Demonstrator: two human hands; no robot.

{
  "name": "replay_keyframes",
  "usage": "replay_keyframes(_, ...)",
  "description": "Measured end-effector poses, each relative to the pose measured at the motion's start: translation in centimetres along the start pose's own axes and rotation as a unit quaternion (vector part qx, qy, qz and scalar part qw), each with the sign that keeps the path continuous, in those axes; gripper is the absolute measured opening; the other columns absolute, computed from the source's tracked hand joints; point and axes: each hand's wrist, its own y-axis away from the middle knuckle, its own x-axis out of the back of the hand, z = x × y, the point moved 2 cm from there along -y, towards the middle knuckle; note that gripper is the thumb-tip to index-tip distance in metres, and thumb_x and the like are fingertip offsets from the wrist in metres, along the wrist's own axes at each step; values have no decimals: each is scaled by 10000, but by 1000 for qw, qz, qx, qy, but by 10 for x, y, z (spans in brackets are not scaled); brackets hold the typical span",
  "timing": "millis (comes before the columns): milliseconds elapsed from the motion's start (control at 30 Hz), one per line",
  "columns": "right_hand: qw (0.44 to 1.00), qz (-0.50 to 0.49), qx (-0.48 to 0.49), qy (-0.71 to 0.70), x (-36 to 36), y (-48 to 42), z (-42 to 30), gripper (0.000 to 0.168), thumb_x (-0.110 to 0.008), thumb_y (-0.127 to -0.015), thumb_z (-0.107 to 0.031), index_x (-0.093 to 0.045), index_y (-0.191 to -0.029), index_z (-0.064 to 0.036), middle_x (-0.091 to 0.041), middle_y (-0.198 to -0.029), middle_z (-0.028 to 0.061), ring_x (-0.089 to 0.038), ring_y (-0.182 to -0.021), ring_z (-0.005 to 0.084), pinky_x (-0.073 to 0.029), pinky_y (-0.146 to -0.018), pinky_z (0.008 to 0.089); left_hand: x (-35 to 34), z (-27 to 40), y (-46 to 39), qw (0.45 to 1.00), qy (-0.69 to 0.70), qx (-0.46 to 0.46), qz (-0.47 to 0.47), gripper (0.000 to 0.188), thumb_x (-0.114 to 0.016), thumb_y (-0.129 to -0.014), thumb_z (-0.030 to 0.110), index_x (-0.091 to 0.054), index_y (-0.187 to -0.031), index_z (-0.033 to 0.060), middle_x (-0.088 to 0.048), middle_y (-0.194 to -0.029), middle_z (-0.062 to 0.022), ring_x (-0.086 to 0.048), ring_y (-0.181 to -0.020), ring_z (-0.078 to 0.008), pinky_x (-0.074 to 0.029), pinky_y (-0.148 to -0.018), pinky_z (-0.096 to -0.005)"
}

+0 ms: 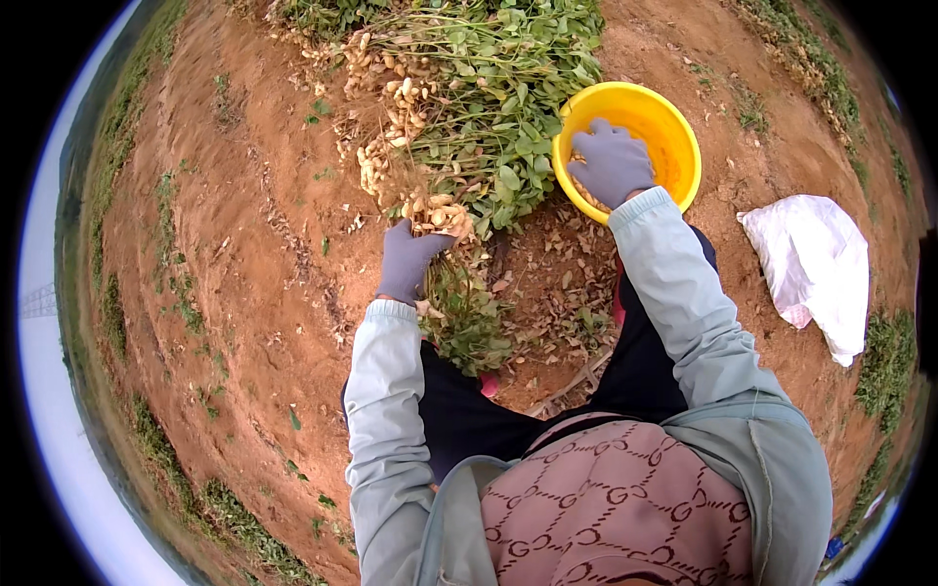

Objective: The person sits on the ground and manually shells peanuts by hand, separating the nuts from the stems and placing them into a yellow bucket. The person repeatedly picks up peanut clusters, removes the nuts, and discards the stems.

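My left hand (410,258), in a grey glove, grips a bunch of peanut plants just below its cluster of peanut pods (440,214). The leafy end of this bunch (469,319) hangs down between my legs. My right hand (614,162), gloved the same way, is inside a yellow plastic bucket (689,146) with its fingers spread. Some peanuts (582,192) show in the bucket beside that hand; what lies under the palm is hidden. Ahead of my left hand is a heap of pulled peanut plants (506,80), with pods (374,165) along its left side.
A white sack (810,271) lies on the reddish soil (256,220) to the right. Dry leaves (549,275) litter the ground between my legs. Rows of plants (806,66) run along the right, and more uprooted plants (253,531) lie at lower left.
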Motion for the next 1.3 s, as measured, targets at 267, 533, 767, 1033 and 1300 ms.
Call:
replay_keyframes(267,791,-222,104,-560,-24,4,-82,603,-596,-916,-295,-381,-1431,-67,-476,-1391,123,-470,-1270,228,-376,-1063,355,-10,2,14,981,67,38,-175,608,-781,-673,-28,-530,-1226,-45,-652,-1111,-111,-644,-991,-213,-523,-857,-325)
replay_keyframes(533,734,-340,151,-568,-11,-1,-92,526,-653,-830,-315,-524,-1266,-52,-606,-1170,101,-553,-1076,191,-425,-951,340,-20,10,38,873,265,44,-406,837,-743,-699,-75,-321,-1415,26,-609,-1186,-192,-599,-1136,-327,-512,-973,-445)
replay_keyframes(767,813,-176,154,-533,-7,13,-108,365,-658,-824,-265,-540,-1067,-20,-591,-923,99,-569,-851,183,-469,-774,318,-25,11,36,773,397,85,-487,830,-747,-713,-66,-310,-1413,17,-590,-1188,-246,-588,-1130,-411,-519,-947,-509)
replay_keyframes(1033,783,-123,56,-607,-6,23,-111,316,-629,-857,-227,-571,-1076,-7,-623,-943,102,-592,-865,168,-479,-780,308,-31,5,30,850,328,89,-403,792,-745,-723,-27,-352,-1408,38,-576,-1233,-169,-625,-1085,-310,-548,-914,-423)
replay_keyframes(1300,809,-41,-62,-583,-7,20,-107,267,-651,-842,-240,-638,-981,-11,-664,-907,117,-629,-834,189,-497,-770,318,-39,-24,3,901,289,-35,-320,289,-546,-951,161,-548,-1171,-26,-671,-1008,-184,-679,-841,-300,-565,-749,-393)
